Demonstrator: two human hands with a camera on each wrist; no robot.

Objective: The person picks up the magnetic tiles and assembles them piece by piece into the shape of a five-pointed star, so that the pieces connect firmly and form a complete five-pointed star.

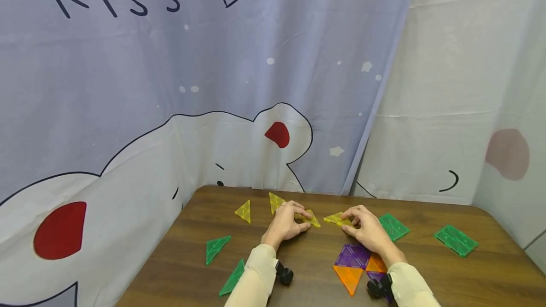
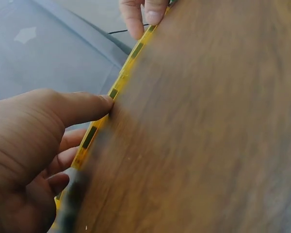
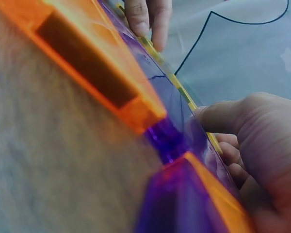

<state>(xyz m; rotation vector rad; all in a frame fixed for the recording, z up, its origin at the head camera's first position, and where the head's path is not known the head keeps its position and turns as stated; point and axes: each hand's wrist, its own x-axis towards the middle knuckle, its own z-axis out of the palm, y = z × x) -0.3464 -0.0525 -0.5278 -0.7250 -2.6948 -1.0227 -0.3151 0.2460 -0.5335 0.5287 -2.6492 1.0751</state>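
Observation:
My left hand (image 1: 285, 222) holds a translucent yellow triangular magnetic tile (image 1: 313, 220) between thumb and fingers near the far side of the table. Opposite it, my right hand (image 1: 368, 229) pinches a second yellow triangular tile (image 1: 333, 219), its tip pointing toward the first. A small gap separates the two tiles in the head view. In the left wrist view the thumb (image 2: 85, 108) presses the near edge of the yellow tile (image 2: 90, 136), which lies low at the wood. The right wrist view has the right thumb (image 3: 220, 116) against a yellow edge, partly hidden behind purple and orange tiles.
Two more yellow triangles (image 1: 243, 212) (image 1: 275, 202) lie at the back left, green triangles (image 1: 216, 248) (image 1: 232, 278) at the front left. Joined purple (image 1: 352, 256) and orange (image 1: 349, 278) tiles lie under the right forearm. Green tiles (image 1: 393, 227) (image 1: 456, 240) lie on the right. A curtain (image 1: 239, 60) hangs behind the table.

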